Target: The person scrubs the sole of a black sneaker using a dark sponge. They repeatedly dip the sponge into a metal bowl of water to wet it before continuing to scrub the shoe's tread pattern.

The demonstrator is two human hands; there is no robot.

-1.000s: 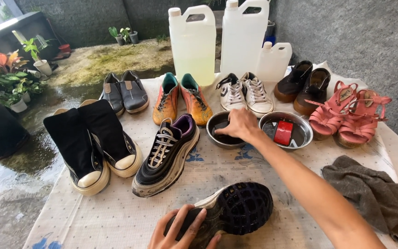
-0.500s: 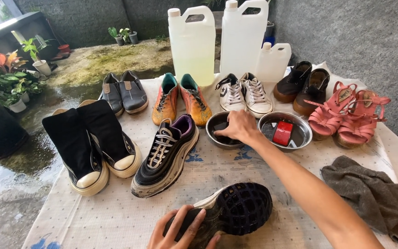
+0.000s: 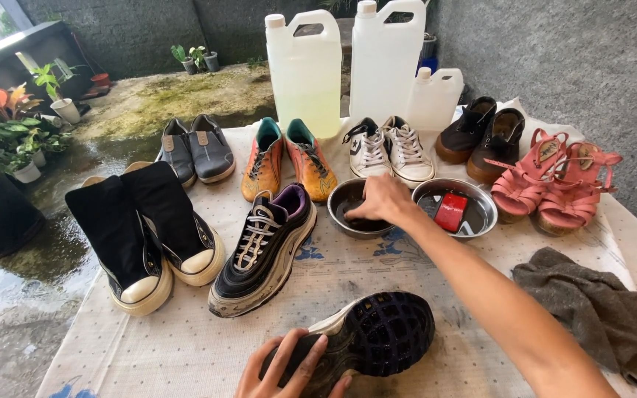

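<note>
Right fingers point(image 3: 369, 208) hidden inside bowl point(image 3: 342, 197)

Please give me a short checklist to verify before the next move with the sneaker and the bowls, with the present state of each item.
1. Left hand grips the black sneaker, sole up: ok.
2. Right hand reaches into the dark bowl: ok.
3. What the right fingers hold in that bowl: cannot tell.
4. Red object lies in the second metal bowl, within reach: ok.
5. Grey cloth lies on the table cover, apart from the sneaker: ok.
6. Matching sneaker stands upright nearby: ok.
</note>
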